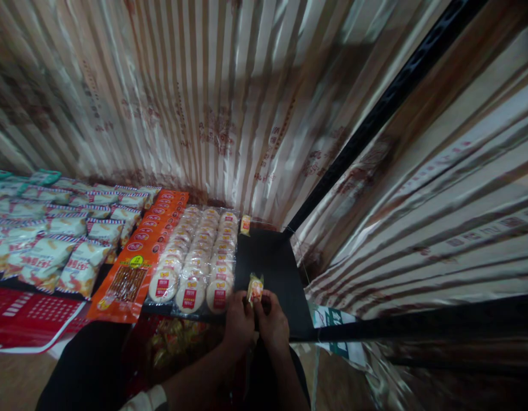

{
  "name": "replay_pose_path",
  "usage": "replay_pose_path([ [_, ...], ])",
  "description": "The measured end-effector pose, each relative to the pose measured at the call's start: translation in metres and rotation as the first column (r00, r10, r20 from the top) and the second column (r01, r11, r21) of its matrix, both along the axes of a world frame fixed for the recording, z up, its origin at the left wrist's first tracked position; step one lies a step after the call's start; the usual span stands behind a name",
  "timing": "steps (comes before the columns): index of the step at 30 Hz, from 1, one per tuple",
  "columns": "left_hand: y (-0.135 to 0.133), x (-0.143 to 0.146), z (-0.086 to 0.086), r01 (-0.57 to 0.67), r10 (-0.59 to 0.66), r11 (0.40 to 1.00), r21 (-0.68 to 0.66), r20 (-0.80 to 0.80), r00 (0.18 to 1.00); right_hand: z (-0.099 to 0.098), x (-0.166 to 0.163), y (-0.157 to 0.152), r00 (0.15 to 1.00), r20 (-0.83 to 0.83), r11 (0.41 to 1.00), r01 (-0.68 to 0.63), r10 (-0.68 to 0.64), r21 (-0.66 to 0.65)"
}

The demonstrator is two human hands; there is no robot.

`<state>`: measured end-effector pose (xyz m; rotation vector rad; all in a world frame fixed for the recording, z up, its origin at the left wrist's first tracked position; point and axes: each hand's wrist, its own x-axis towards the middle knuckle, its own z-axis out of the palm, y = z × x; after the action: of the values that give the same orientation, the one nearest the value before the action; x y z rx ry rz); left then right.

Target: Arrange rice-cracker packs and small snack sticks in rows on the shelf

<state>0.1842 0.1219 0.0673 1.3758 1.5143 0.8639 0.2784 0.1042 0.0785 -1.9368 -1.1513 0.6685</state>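
Observation:
Both of my hands meet at the front of the black shelf (270,257), closed on one small yellow wrapped snack (256,288). My left hand (239,321) pinches its left side, and my right hand (272,322) grips the right side. Another yellow wrapped snack (245,224) stands at the back of the shelf. Just left of my hands lie rows of clear-wrapped round white crackers (189,297) with red labels. Below, between my knees, several yellow packets (173,337) rest in a dark red container, dimly lit.
A long orange snack pack (137,251) lies beside the crackers, with rows of pale snack bags (81,265) farther left. A red basket (32,317) with a white handle is at lower left. A black metal post (353,142) rises at the shelf's back right corner, before striped plastic sheeting (195,85).

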Motion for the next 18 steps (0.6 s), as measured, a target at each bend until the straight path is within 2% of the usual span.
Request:
replay_pose_path([
  [6,0.000,0.006,0.013,0.065,-0.058,0.992,-0.112,0.060,0.996,-0.002,0.006,0.003,0.999,0.006,0.999,0.048,-0.048,0.011],
  [9,0.000,0.008,0.018,0.117,-0.110,0.989,-0.095,0.070,0.991,-0.005,0.007,0.004,0.998,-0.005,0.998,0.068,-0.068,-0.003],
  [16,0.008,0.012,0.028,0.166,-0.177,0.974,-0.157,-0.063,0.982,-0.013,0.011,0.012,0.997,-0.030,0.997,0.073,-0.074,-0.034],
  [18,0.012,0.014,0.031,0.150,-0.164,0.975,-0.161,-0.077,0.983,-0.011,0.012,0.016,0.996,-0.042,0.997,0.072,-0.073,-0.042],
])
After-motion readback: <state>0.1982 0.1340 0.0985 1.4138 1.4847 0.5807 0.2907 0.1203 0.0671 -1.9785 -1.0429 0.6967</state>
